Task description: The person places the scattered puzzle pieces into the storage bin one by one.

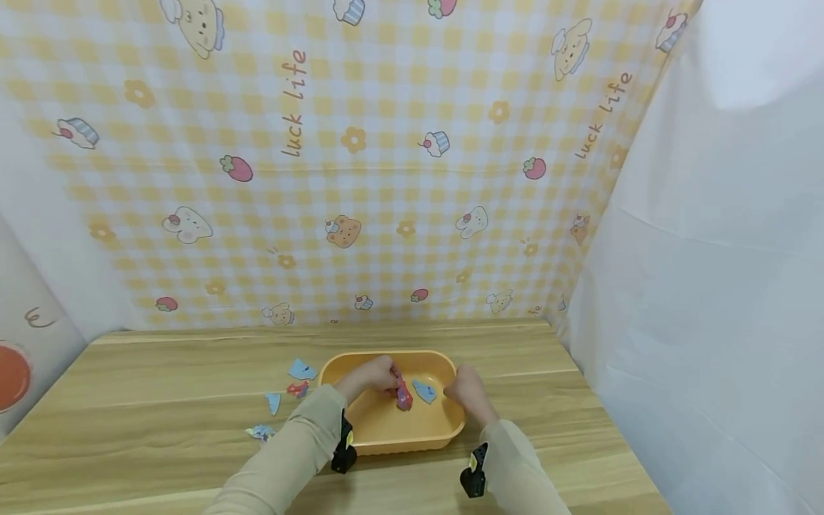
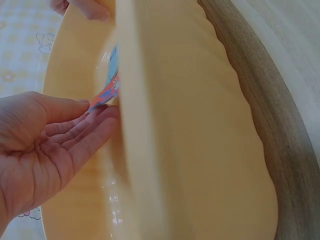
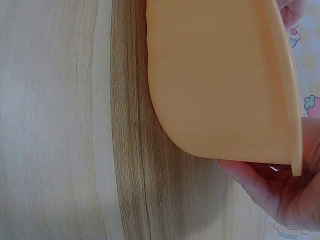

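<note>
A yellow-orange plastic basin stands on the wooden table. Inside it, my left hand pinches a red and purple printed piece between thumb and fingers; the left wrist view shows the piece partly hidden by the basin's wall. A light-blue printed piece lies on the basin's floor to the right of it. At the basin's right end, my right hand grips the rim, with fingers curled under it against the outer wall in the right wrist view.
Left of the basin, two light-blue pieces, a red piece and a multicoloured piece lie on the table. A yellow checked cloth hangs behind the table, and a white sheet hangs along the right side.
</note>
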Demonstrator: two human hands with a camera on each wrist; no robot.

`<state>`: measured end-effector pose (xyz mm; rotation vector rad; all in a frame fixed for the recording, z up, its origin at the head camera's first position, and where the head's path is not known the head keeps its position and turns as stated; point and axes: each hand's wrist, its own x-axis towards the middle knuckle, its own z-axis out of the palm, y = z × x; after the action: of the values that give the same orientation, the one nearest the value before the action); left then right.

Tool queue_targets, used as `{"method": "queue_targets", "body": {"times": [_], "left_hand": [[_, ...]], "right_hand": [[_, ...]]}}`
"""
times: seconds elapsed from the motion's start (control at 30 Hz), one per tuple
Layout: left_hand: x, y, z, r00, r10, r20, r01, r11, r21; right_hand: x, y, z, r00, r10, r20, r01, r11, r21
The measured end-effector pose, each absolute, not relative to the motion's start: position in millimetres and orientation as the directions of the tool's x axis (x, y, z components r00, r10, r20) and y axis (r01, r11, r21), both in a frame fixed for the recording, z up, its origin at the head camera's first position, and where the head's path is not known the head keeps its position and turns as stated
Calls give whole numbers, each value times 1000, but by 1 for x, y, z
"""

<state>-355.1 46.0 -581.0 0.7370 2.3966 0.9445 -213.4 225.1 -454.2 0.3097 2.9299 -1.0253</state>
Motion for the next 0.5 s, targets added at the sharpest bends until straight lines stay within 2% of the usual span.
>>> {"method": "queue_targets", "body": {"times": [0.03,0.07,0.17,0.27,0.33,0.5], "left_hand": [[-357,46,-583,-755,617,-222,303,628,717],[-372,49,-606,-747,623,-229,291,618,730],[-390,48,-633,-753,620,-221,276,603,749],[-389,45,-633,-756,618,-213,262,584,768],[-365,41,-595,-766,603,-222,244,593,768],[-281,27,-467,-791,566,-231,213,609,764]], "right_hand": [[-214,225,-454,-980,179,-85,194,767,-611],[-214,225,-454,-980,179,-86,194,771,-607],[-214,224,-453,-981,176,-82,189,777,-600],[-213,223,-453,-982,174,-80,187,778,-600],[-213,223,-453,-981,174,-81,187,775,-604],[-214,223,-453,-977,189,-100,210,759,-617]]}}
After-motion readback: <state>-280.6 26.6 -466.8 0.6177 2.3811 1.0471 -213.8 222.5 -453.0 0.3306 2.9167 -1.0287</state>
